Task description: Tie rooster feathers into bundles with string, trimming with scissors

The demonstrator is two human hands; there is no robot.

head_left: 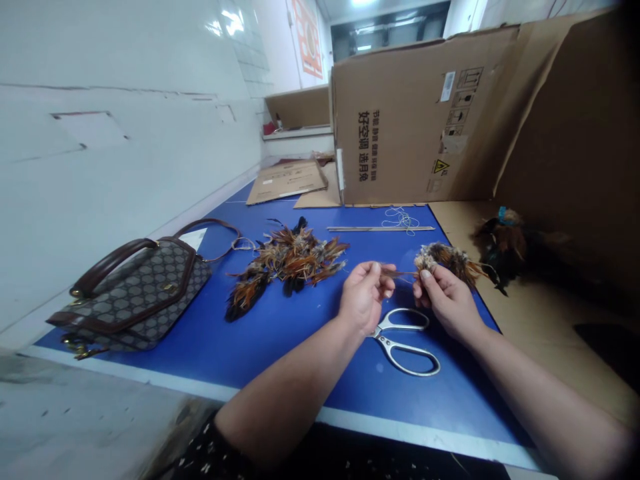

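Over the blue table, my left hand [364,293] is closed in a pinch on a slim brown feather [394,273]. The feather's thin end reaches across to my right hand [447,297], whose thumb and forefinger are pressed together on it. Just behind the right fingers lies a small bunch of mottled feathers [453,257]; whether the fingers touch it I cannot tell. Silver-handled scissors [407,360] rest below my hands, their blades hidden by the left wrist. A larger pile of brown, orange and black feathers [295,257] lies left of my left hand.
Thin sticks [380,229] and tangled string [400,219] lie toward the back. A patterned handbag [145,293] stands at the left. A big cardboard box [410,133] rises behind, with flat cardboard [287,181] beside it. More dark feathers [507,243] lie on cardboard at the right.
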